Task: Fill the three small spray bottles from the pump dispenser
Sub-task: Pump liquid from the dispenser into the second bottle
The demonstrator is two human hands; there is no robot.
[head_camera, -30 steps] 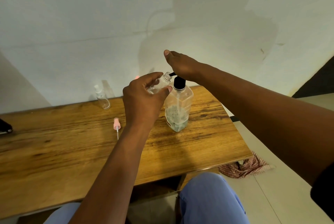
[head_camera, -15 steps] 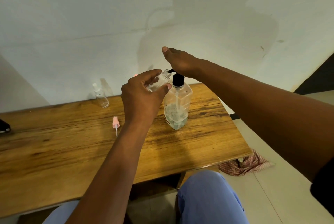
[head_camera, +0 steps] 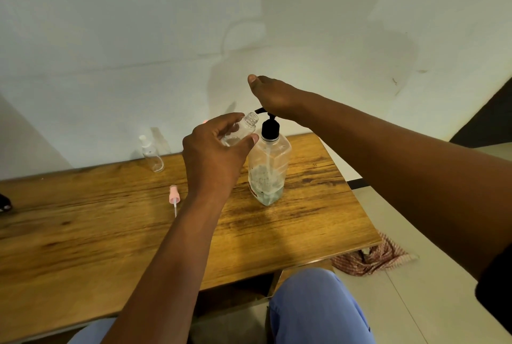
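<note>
My left hand [head_camera: 213, 155] grips a small clear spray bottle [head_camera: 243, 128], uncapped and tilted, with its open mouth just under the black nozzle of the pump dispenser [head_camera: 268, 166]. The dispenser is a clear bottle with a black pump, holding a little liquid at the bottom. My right hand [head_camera: 273, 95] rests palm-down on the pump head. A pink spray cap [head_camera: 174, 197] with its tube lies on the wooden table [head_camera: 83, 232] left of my arm. A second small clear spray bottle [head_camera: 151, 154] with a white cap stands near the wall.
The table's right edge and front edge are close to the dispenser side. A patterned cloth [head_camera: 371, 257] lies on the tiled floor at the right. A dark object [head_camera: 4, 202] sits at the table's far left edge. My knees are under the front edge.
The pump head has risen and my right hand with it. My left hand has kept the small bottle at the nozzle.
</note>
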